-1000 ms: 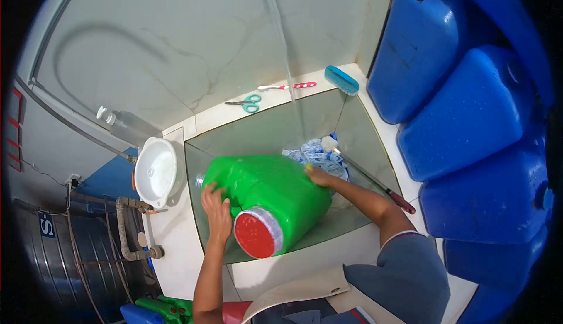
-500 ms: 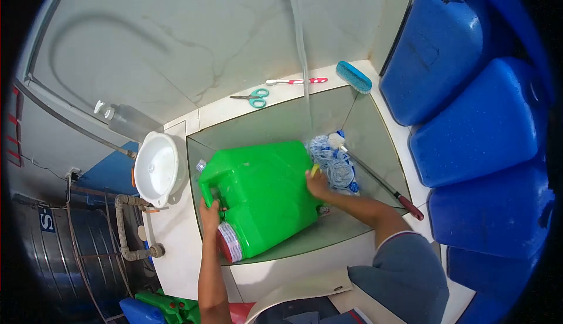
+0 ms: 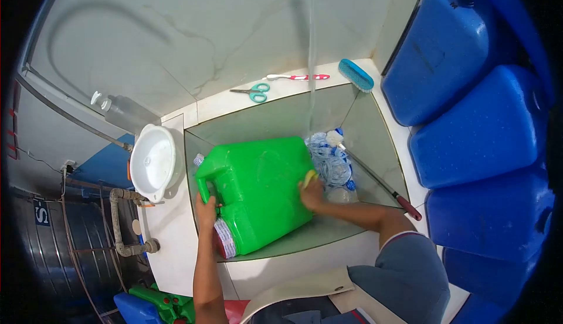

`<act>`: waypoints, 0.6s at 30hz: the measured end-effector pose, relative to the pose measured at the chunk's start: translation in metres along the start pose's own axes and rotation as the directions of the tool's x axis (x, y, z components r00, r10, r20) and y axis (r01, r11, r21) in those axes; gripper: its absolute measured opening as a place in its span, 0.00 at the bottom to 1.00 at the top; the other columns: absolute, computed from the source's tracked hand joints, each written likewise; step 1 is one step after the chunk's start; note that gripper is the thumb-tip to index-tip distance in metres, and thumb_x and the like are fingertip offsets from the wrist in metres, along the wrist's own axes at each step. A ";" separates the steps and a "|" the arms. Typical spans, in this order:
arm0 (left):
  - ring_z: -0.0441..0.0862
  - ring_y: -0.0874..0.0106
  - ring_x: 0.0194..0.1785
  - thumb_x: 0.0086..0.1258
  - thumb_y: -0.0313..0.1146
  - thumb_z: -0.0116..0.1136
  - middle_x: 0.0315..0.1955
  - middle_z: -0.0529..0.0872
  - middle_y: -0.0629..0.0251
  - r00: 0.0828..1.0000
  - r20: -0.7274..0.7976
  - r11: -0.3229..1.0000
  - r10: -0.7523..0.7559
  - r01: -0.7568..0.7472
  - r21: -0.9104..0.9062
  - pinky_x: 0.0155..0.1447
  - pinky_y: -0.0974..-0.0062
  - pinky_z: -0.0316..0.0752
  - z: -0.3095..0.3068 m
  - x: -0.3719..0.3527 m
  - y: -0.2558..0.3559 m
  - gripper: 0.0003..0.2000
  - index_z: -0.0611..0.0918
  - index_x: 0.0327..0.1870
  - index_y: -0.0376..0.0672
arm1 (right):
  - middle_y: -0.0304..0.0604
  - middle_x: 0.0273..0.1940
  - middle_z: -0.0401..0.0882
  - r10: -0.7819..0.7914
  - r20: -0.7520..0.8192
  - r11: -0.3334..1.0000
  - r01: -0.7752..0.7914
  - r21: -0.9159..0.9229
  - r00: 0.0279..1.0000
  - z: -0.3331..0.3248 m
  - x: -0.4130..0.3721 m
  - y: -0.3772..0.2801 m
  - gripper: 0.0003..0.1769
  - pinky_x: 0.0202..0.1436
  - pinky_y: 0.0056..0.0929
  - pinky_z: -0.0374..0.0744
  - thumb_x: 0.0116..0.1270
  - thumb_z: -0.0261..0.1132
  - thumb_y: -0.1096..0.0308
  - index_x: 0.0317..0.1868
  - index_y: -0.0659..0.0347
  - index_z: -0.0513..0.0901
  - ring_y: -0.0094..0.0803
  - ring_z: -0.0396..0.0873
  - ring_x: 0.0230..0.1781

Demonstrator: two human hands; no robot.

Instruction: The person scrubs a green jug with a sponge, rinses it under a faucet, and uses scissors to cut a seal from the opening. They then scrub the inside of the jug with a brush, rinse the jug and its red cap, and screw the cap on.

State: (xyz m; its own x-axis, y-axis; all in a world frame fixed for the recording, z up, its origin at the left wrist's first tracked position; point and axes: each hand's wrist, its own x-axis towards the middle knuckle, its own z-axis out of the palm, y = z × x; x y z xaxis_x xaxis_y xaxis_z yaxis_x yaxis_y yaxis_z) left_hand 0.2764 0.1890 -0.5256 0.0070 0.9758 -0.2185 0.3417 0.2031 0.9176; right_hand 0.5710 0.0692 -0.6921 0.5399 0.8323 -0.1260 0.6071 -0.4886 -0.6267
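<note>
A large green jerrycan lies on its side in a tiled basin, its red cap toward me. My left hand grips the can by its handle near the cap. My right hand presses a small yellow sponge against the can's right side. A thin stream of water falls into the basin behind the can.
A blue-and-white mop head with a long handle lies in the basin to the right. Scissors, a toothbrush and a blue scrub brush rest on the ledge. A white bowl sits left. Blue jerrycans are stacked right.
The green can has been turned from tilted with its cap facing me to lying flat. My left hand shifted to the handle, and my right hand slid along the can's side.
</note>
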 end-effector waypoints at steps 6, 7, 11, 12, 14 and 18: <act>0.78 0.73 0.30 0.59 0.22 0.49 0.35 0.78 0.62 0.992 0.017 0.992 0.122 -0.122 -0.024 0.31 0.78 0.77 0.016 -0.021 0.034 0.17 0.70 0.51 0.35 | 0.60 0.55 0.69 -0.782 -0.285 0.548 0.829 0.112 0.555 -0.082 0.008 -0.189 0.20 0.60 0.46 0.68 0.64 0.53 0.70 0.56 0.69 0.68 0.52 0.69 0.54; 0.78 0.73 0.30 0.59 0.22 0.49 0.35 0.79 0.61 0.991 0.042 0.991 0.130 -0.130 -0.013 0.31 0.77 0.77 0.014 -0.022 0.035 0.18 0.70 0.52 0.35 | 0.60 0.54 0.71 -0.748 -0.363 0.553 0.824 0.121 0.555 -0.072 0.041 -0.195 0.20 0.59 0.46 0.68 0.63 0.53 0.71 0.56 0.68 0.69 0.53 0.71 0.53; 0.78 0.73 0.28 0.59 0.22 0.49 0.36 0.80 0.59 0.995 0.026 0.995 0.098 -0.098 -0.017 0.31 0.76 0.77 0.017 -0.022 0.038 0.19 0.70 0.53 0.34 | 0.60 0.55 0.71 -0.489 -0.477 0.853 0.515 -0.085 0.731 -0.016 0.103 -0.068 0.23 0.61 0.47 0.68 0.60 0.56 0.73 0.57 0.61 0.72 0.55 0.71 0.52; 0.78 0.73 0.28 0.59 0.22 0.49 0.36 0.80 0.59 0.993 0.026 0.993 0.113 -0.112 -0.023 0.31 0.76 0.77 0.016 -0.017 0.039 0.19 0.70 0.53 0.34 | 0.62 0.57 0.68 -0.367 -0.459 0.923 0.378 -0.072 0.809 -0.007 0.075 -0.062 0.25 0.61 0.47 0.68 0.60 0.57 0.74 0.60 0.59 0.70 0.56 0.70 0.54; 0.78 0.74 0.27 0.58 0.22 0.49 0.36 0.80 0.59 0.994 0.025 0.990 0.108 -0.106 -0.089 0.31 0.77 0.75 0.018 -0.017 0.033 0.19 0.70 0.54 0.35 | 0.64 0.61 0.61 -0.314 -0.349 0.940 0.342 0.021 0.883 -0.001 0.009 -0.061 0.31 0.62 0.46 0.66 0.60 0.58 0.71 0.66 0.56 0.63 0.57 0.64 0.59; 0.78 0.72 0.29 0.57 0.24 0.50 0.35 0.80 0.57 0.993 0.076 0.994 0.092 -0.095 0.046 0.35 0.75 0.75 0.025 -0.023 0.059 0.20 0.71 0.54 0.35 | 0.57 0.63 0.59 -0.670 -0.263 0.712 0.701 0.039 0.694 -0.104 -0.020 -0.197 0.25 0.64 0.45 0.63 0.65 0.53 0.67 0.63 0.58 0.67 0.55 0.60 0.63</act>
State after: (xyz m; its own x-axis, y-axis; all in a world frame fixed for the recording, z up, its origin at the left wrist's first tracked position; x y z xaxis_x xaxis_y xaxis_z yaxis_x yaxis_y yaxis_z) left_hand 0.3198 0.1762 -0.4748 0.1095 0.9814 -0.1580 0.3821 0.1051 0.9181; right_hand 0.5013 0.1219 -0.4856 0.1215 0.8365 0.5344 0.7882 0.2459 -0.5642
